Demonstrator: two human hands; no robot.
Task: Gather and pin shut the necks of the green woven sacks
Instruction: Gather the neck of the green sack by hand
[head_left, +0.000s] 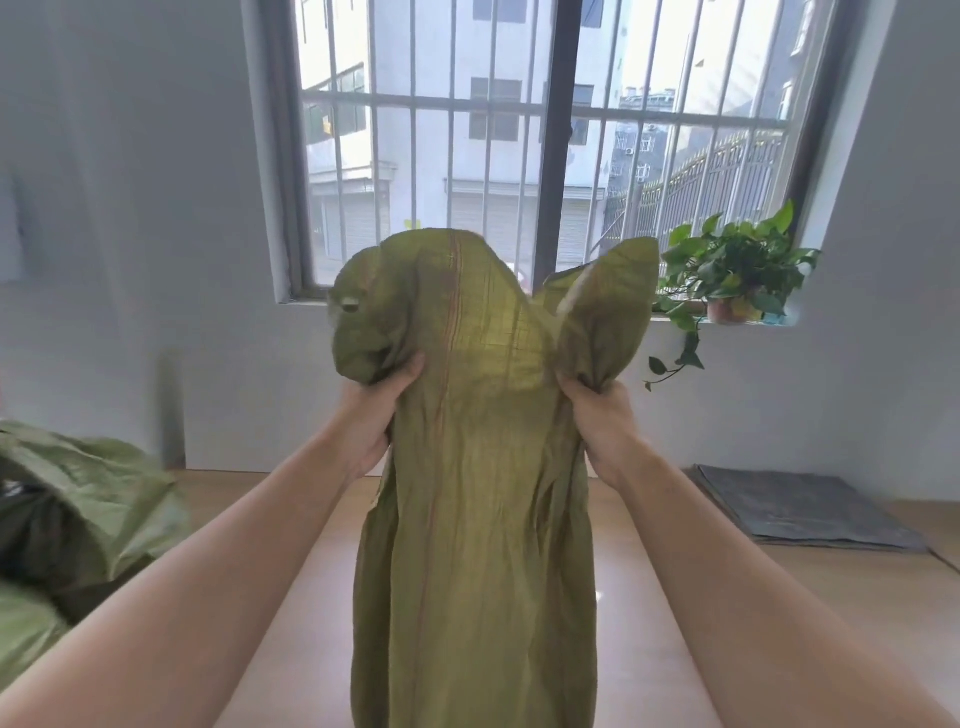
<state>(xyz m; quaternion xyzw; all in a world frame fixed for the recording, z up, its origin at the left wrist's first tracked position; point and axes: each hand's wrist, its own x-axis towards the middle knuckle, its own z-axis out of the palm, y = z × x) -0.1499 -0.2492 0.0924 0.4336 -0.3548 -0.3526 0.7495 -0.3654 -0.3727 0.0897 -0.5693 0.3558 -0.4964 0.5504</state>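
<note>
green sack (478, 467) held upright, left hand (371, 421), right hand (602, 421) gripping

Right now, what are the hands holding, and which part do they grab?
Both hold one green woven sack. The left hand grips bunched cloth near the top on its left side, the right hand on its right side.
</note>
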